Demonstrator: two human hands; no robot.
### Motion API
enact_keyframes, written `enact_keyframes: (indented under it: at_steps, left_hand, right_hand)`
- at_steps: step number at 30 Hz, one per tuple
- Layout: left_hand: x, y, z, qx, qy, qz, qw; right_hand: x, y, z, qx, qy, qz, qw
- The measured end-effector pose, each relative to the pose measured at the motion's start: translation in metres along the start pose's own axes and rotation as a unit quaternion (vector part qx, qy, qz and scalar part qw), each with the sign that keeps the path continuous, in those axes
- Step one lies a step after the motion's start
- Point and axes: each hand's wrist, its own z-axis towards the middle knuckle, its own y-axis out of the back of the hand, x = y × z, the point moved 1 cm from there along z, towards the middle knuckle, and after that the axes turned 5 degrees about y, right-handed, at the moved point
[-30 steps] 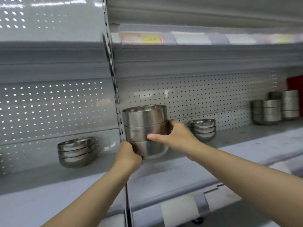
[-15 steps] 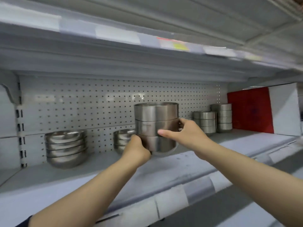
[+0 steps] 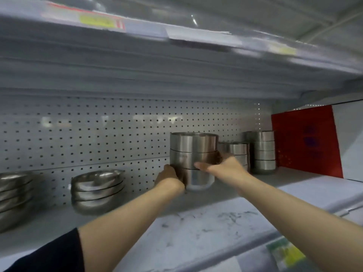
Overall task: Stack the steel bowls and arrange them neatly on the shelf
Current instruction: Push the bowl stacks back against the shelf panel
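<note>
A stack of three straight-sided steel bowls [image 3: 193, 152] is held between both hands at mid-shelf. My left hand [image 3: 170, 178] grips its lower left side. My right hand [image 3: 224, 165] wraps the right side, thumb across the front. The stack's base is at or just above the grey shelf [image 3: 196, 218]; I cannot tell if it touches. Just right of it stand a shorter stack of steel bowls [image 3: 238, 151] and a taller stack of steel bowls [image 3: 264, 152]. To the left sit a stack of wide shallow bowls [image 3: 98, 190] and another shallow stack [image 3: 13, 195] at the frame's edge.
A pegboard back wall [image 3: 117, 134] closes the shelf behind the bowls. A red and white box [image 3: 306, 140] stands at the far right. The upper shelf [image 3: 176, 55] with price labels hangs low overhead. Bare marbled shelf surface lies in front of the held stack.
Both hands have carried the stack of three bowls rightward and deeper into the shelf, close beside the two straight-sided stacks. The view has swung right and upward.
</note>
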Motion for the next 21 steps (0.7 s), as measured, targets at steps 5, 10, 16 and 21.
enact_keyframes:
  at_steps: [5,10,16,21]
  left_hand:
    - [0.005,-0.03,0.039,0.025,-0.024,0.021,0.999]
    - [0.008,-0.053,0.067,0.018,-0.001,0.002,1.0]
    - [0.029,-0.091,0.119,0.009,0.025,0.027,0.999]
    - [0.008,-0.087,0.1,0.001,0.036,0.037,0.999]
  right_hand:
    - [-0.03,-0.003,0.042,0.018,-0.009,-0.025,0.999]
    - [-0.061,-0.001,0.077,0.078,0.013,-0.045,0.996]
    - [-0.089,0.003,0.106,0.119,0.038,-0.03,0.992]
    - [-0.11,0.003,0.123,0.104,0.062,-0.012,0.993]
